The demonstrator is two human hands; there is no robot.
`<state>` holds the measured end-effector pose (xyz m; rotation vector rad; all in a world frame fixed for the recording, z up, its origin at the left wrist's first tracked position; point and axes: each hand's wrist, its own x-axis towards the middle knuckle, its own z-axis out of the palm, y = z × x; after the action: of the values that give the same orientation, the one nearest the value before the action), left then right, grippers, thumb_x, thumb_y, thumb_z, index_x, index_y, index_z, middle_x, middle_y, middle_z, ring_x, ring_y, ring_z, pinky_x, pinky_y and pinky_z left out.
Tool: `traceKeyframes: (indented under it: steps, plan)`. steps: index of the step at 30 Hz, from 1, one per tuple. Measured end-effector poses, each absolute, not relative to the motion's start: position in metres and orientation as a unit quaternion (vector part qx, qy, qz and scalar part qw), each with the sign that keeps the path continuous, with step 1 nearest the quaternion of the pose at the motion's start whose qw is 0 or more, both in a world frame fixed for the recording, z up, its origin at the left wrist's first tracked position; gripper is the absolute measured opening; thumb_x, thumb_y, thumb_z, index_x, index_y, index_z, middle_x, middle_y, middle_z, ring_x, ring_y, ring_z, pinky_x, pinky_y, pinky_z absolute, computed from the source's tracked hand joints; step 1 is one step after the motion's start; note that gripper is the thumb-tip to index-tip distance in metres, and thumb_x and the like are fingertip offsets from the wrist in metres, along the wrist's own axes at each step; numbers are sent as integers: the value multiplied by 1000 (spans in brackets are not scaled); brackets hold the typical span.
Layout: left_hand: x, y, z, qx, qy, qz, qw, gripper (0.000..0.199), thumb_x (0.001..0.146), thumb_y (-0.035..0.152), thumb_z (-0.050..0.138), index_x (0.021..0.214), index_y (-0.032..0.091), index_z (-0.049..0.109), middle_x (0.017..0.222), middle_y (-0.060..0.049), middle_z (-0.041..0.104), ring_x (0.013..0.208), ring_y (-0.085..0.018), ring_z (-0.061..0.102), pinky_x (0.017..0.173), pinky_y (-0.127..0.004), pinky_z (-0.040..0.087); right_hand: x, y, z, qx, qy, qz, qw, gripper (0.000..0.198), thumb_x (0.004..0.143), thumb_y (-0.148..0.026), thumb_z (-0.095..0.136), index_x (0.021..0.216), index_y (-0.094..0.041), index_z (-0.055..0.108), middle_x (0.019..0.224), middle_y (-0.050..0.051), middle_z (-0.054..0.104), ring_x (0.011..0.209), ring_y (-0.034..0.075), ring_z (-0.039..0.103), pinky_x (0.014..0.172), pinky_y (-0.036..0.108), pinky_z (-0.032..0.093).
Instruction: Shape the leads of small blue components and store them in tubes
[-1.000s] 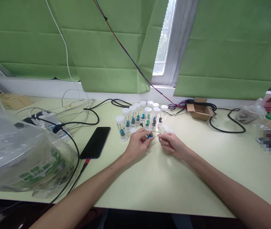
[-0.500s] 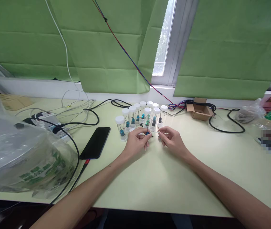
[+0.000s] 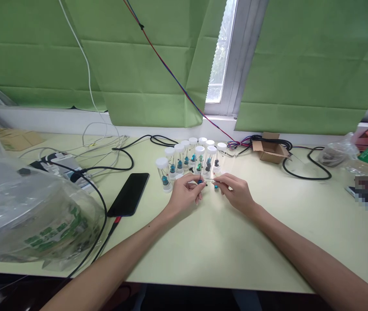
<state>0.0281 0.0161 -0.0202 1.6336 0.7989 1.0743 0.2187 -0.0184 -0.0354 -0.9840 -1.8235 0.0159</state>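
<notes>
Pale table [image 3: 223, 252], bearing a cluster of clear tubes [image 3: 164, 173] with white caps.
Left hand [image 3: 184, 194] and right hand [image 3: 237, 193], near each other before the tubes; blue piece [image 3: 200, 182], pinched by the left hand; teal piece [image 3: 216, 187], just below the right hand's grip, whether held cannot be told; thin rod [image 3: 210, 179], pinched by the right hand.

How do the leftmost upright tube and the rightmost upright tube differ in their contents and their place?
The leftmost upright tube holds a blue part; the rightmost upright tube holds a dark part. The leftmost tube stands nearer the camera, left of the left hand, and looks larger; the rightmost tube stands farther back and looks smaller. Both are clear, with white caps.
</notes>
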Motion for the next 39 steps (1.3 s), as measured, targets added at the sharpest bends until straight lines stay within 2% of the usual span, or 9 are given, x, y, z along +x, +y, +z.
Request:
traceKeyframes:
  steps: [9, 19, 23, 30, 35, 39]
  plan:
    - [27, 19, -24, 690, 323, 441, 475, 23, 81, 38, 68, 83, 15, 66, 91, -4, 56, 45, -7, 58, 38, -21, 45, 218, -20, -36, -413, -746, 49, 520, 14, 94, -22, 57, 86, -19, 68, 66, 0, 59, 51, 11, 53, 52, 25, 43]
    - [26, 17, -23, 703, 318, 440, 459, 21, 83, 36, 67, 84, 16, 65, 89, -3, 56, 45, -8, 58, 40, -21, 45, 210, -24, -34, -474, -649, 251, 539, 24, 89, -33, 63, 71, -18, 64, 55, -3, 54, 44, 10, 50, 47, 25, 39]
    - [26, 18, -23, 705, 314, 442, 457, 20, 83, 35, 66, 84, 16, 65, 89, -3, 56, 45, -7, 58, 40, -21, 46, 208, -25, -32, -469, -612, 333, 543, 30, 88, -40, 63, 70, -17, 62, 57, -1, 56, 42, 9, 48, 44, 24, 37]
    - [27, 18, -24, 709, 316, 444, 448, 20, 82, 36, 67, 84, 16, 65, 90, -3, 57, 45, -7, 57, 40, -21, 45, 207, -23, -27, -450, -518, 500, 529, 36, 81, -47, 69, 67, -15, 60, 49, -4, 51, 33, 5, 38, 34, 20, 21]
    - [27, 17, -24, 719, 313, 440, 438, 21, 83, 37, 66, 83, 17, 66, 91, -4, 58, 46, -8, 57, 41, -22, 45, 208, -24, -22, -427, -436, 614, 501, 36, 77, -42, 73, 62, -15, 55, 48, -8, 43, 31, 1, 26, 33, 19, 13]
    - [27, 17, -25, 720, 310, 440, 439, 22, 83, 39, 66, 84, 17, 66, 92, -5, 60, 46, -8, 57, 41, -22, 46, 210, -23, -22, -413, -391, 671, 475, 31, 77, -37, 74, 65, -15, 55, 49, -10, 39, 33, 1, 20, 32, 18, 10]
